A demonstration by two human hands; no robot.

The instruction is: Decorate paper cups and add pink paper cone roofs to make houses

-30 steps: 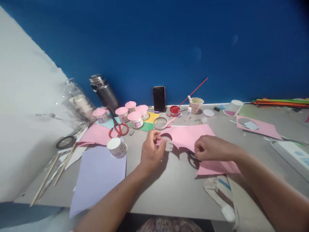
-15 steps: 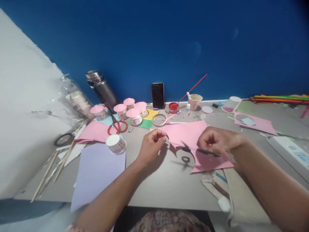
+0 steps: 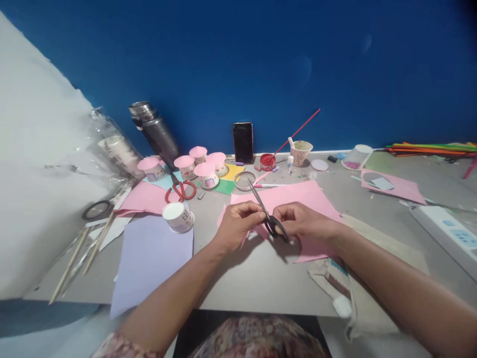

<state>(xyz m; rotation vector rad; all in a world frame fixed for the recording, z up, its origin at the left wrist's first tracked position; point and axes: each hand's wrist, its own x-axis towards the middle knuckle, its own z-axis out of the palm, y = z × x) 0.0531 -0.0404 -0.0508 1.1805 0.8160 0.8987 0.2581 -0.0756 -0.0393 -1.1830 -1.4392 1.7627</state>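
A pink paper sheet [image 3: 298,196] lies on the grey table [image 3: 261,283] in front of me. My left hand [image 3: 238,226] is closed, pinching the sheet's near left edge. My right hand [image 3: 301,223] is closed around the handles of black scissors [image 3: 266,214], whose blades point up and away over the pink sheet. The two hands are close together, almost touching at the scissors.
A lilac sheet [image 3: 149,258] and a paper cup [image 3: 178,217] lie to the left, with red scissors [image 3: 181,190], several pink-topped cups [image 3: 204,174], a flask [image 3: 154,132], a phone [image 3: 243,141], a red paint pot [image 3: 267,161] and a tape ring [image 3: 244,180] behind. A power strip [image 3: 447,231] sits right.
My right hand picked the black scissors up off the pink sheet and brought them left, blades raised, to my left hand, which kept its pinch on the paper.
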